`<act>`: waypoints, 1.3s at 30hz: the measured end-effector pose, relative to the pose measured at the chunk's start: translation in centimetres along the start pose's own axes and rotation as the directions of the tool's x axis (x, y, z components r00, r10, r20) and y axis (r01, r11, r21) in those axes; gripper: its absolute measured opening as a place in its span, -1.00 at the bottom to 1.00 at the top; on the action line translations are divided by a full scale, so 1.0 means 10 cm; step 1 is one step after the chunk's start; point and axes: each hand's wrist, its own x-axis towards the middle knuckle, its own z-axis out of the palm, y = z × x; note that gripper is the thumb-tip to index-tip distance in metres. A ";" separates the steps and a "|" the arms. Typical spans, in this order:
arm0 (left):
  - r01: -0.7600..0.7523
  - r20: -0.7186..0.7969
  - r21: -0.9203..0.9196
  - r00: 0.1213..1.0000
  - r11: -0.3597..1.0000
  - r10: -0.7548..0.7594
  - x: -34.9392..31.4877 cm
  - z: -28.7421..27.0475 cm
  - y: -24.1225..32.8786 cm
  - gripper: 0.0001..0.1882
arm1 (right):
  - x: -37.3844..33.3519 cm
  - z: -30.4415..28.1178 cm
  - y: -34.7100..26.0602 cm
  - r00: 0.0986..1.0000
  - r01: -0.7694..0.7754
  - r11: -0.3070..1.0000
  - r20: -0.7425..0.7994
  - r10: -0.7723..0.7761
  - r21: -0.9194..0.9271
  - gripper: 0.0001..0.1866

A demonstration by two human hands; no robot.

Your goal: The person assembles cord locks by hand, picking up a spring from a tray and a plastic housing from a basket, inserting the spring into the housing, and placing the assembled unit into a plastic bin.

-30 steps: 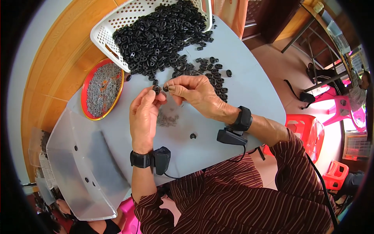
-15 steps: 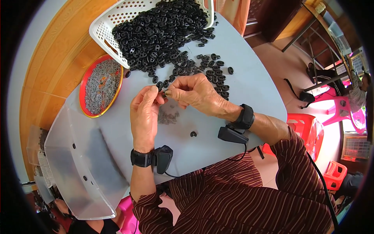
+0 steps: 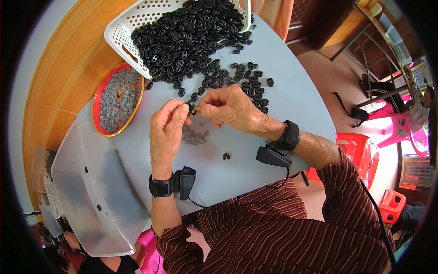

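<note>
Above the table, my left hand [image 3: 167, 130] pinches a small black two-hole plastic piece [image 3: 191, 104] between thumb and forefinger. My right hand [image 3: 230, 109] is closed too, thumb and fingertips pressed together right at that piece; whatever sits between them is too small to make out. Below the hands lies a loose pile of small metal pins or screws [image 3: 196, 137]. Nearer to me rests a single black piece [image 3: 226, 156]. Beyond my fingertips, many similar black oval pieces [image 3: 182, 50] spill out of a white perforated basket [image 3: 125, 39].
Left of my hands, a red gold-rimmed dish [image 3: 96, 112] holds many small metal pins or screws. A translucent plastic bin [image 3: 98, 182] leans at the table's left edge. Red plastic chairs [image 3: 365, 153] stand right of the grey table [image 3: 292, 96]. Another person's dark clothing shows at lower left.
My left hand has shifted slightly left and turned, so the black piece shows more between the fingertips. My right hand stays almost in place, still closed beside it.
</note>
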 end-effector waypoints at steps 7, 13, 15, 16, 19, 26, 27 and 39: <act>0.056 0.102 0.055 0.993 0.997 -0.062 0.02 -0.06 -0.01 -0.71 | -0.02 0.00 -0.02 1.000 0.009 0.998 0.013 -0.008 -0.066 -0.79; 0.149 0.123 -0.179 0.984 0.973 -0.128 0.04 -0.06 -0.13 -0.71 | -0.01 0.02 0.01 0.999 0.032 0.999 -0.008 -0.032 -0.041 -0.82; 0.132 0.089 -0.216 0.989 0.967 -0.116 0.03 -0.01 -0.11 -0.73 | -0.01 0.02 0.02 0.998 0.054 0.998 -0.018 -0.054 -0.018 -0.83; 0.115 0.053 -0.251 0.993 0.961 -0.106 0.02 0.00 -0.10 -0.73 | 0.00 0.02 0.03 0.995 0.100 0.994 -0.014 -0.101 -0.040 -0.81; 0.146 0.112 -0.242 0.986 0.959 -0.122 0.01 -0.02 -0.04 -0.73 | 0.00 0.01 0.04 0.986 0.168 0.980 0.025 -0.166 -0.111 -0.75; 0.118 0.140 -0.226 0.986 0.967 -0.087 0.02 -0.01 -0.05 -0.68 | 0.00 0.01 0.11 0.960 0.271 0.944 -0.023 -0.280 -0.186 -0.68; 0.114 0.147 -0.187 0.985 0.976 -0.087 0.01 -0.01 -0.06 -0.65 | 0.00 0.00 0.10 0.960 0.271 0.945 -0.022 -0.280 -0.186 -0.68; 0.063 0.197 -0.119 0.980 0.991 -0.039 0.01 0.00 -0.09 -0.57 | -0.01 -0.03 0.06 0.811 0.557 0.710 0.100 -0.576 -0.430 -0.67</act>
